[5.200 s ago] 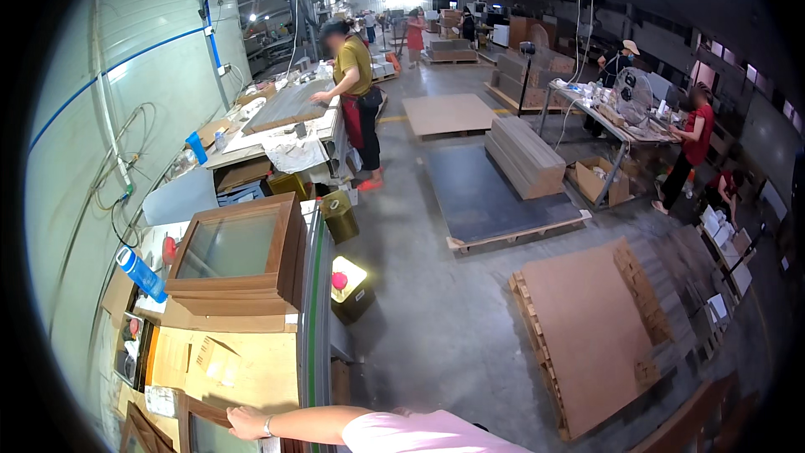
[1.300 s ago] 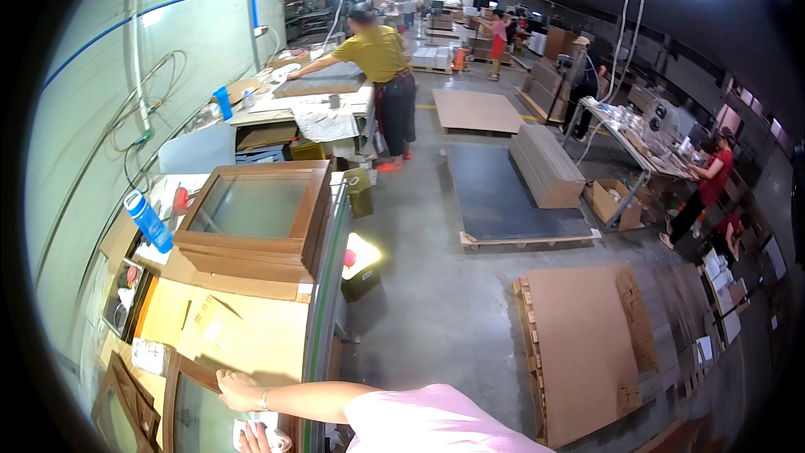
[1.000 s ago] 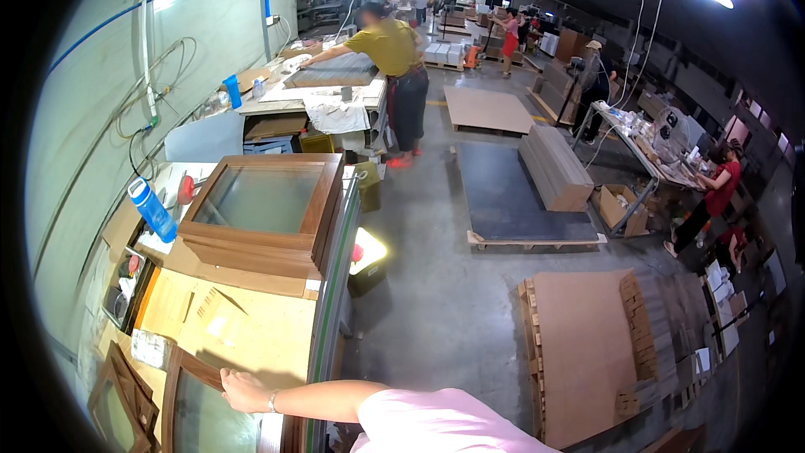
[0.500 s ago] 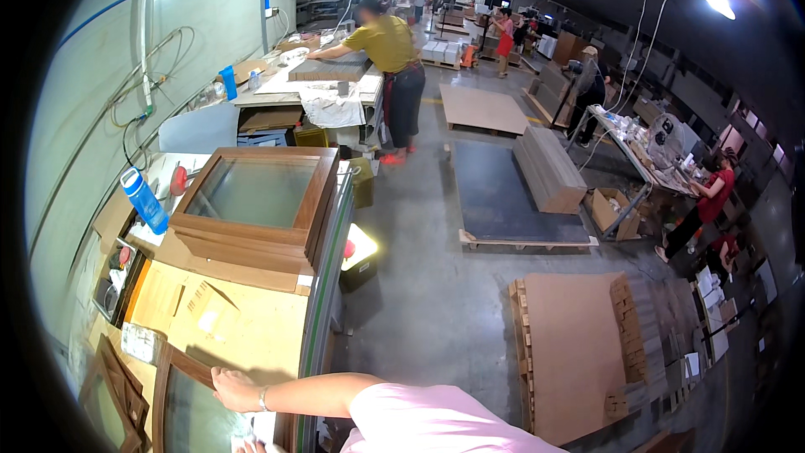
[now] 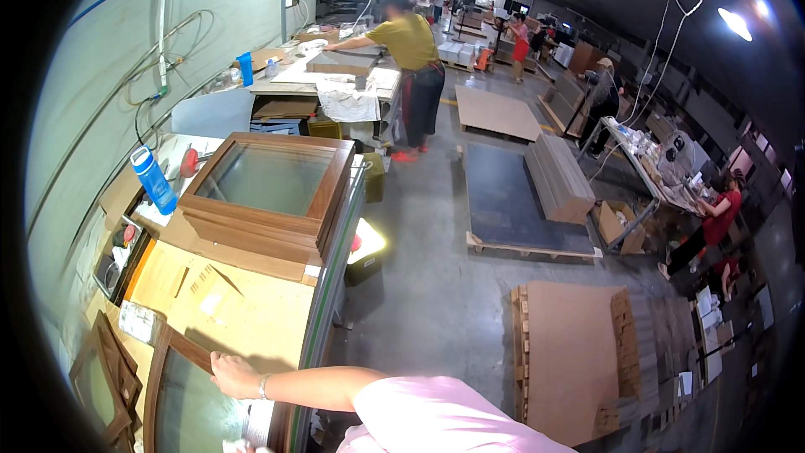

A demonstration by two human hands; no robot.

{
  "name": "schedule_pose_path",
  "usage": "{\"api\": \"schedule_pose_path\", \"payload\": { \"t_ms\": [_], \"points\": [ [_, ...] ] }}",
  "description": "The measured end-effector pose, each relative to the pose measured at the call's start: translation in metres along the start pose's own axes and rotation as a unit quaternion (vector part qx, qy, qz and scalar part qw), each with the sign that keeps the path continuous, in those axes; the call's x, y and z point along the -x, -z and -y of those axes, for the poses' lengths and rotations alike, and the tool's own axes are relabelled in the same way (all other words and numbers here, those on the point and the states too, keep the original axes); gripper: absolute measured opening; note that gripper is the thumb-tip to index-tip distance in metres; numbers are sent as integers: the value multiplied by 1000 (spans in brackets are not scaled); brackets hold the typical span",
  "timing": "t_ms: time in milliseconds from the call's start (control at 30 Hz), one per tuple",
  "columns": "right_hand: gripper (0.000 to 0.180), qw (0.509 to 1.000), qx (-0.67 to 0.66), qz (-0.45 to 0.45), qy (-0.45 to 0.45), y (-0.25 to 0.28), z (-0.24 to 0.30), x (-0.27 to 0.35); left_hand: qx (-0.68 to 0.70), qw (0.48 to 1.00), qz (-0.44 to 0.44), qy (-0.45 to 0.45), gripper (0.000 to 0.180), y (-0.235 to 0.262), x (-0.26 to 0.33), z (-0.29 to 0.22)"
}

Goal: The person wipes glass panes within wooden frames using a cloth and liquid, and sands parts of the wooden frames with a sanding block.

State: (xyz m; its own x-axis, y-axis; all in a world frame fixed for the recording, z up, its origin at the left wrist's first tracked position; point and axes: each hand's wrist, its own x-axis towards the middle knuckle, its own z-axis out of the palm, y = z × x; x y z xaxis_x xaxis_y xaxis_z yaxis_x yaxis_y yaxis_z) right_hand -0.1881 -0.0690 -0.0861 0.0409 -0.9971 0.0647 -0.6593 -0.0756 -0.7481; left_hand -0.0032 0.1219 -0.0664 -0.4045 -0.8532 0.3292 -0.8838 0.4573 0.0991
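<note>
My right hand (image 5: 235, 376), with a bracelet at the wrist, grips the top rail of a brown wood-framed glass door panel (image 5: 186, 349) at the lower left. The panel lies on the workbench, its frosted greenish glass facing up, and its lower part is cut off by the picture's edge. Only a blurred bit of my left hand (image 5: 243, 446) shows at the bottom edge, over the glass, next to something white; its fingers are mostly out of sight. Beyond my right hand, a stack of similar framed glass doors (image 5: 268, 176) sits on the bench.
Smaller wooden frames (image 5: 105, 382) lean at the left, near a white block-like package (image 5: 140, 321). A blue bottle (image 5: 153, 180) stands by the wall. Across the aisle are a cardboard-topped pallet (image 5: 574, 352) and a dark sheet with stacked boards (image 5: 558, 176). A person (image 5: 411, 59) works at the farther table.
The whole view has shifted slightly, the far scene sliding right. My right hand stays on the door's rail. Less of my left hand shows at the bottom edge.
</note>
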Motion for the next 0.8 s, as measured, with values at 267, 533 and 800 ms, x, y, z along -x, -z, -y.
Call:
{"api": "schedule_pose_path", "payload": {
  "t_ms": [267,533,800],
  "points": [
    [37,999,-33,9,9,2,-6,3,49,997,-8,62,67,42,37,14],
    [33,1000,-23,5,13,1,-11,1,242,948,4,204,67,71,8,17],
    [37,999,-25,-23,7,-6,-2,-3,27,989,116,84,71,-33,-77,-44]
  ]
}}
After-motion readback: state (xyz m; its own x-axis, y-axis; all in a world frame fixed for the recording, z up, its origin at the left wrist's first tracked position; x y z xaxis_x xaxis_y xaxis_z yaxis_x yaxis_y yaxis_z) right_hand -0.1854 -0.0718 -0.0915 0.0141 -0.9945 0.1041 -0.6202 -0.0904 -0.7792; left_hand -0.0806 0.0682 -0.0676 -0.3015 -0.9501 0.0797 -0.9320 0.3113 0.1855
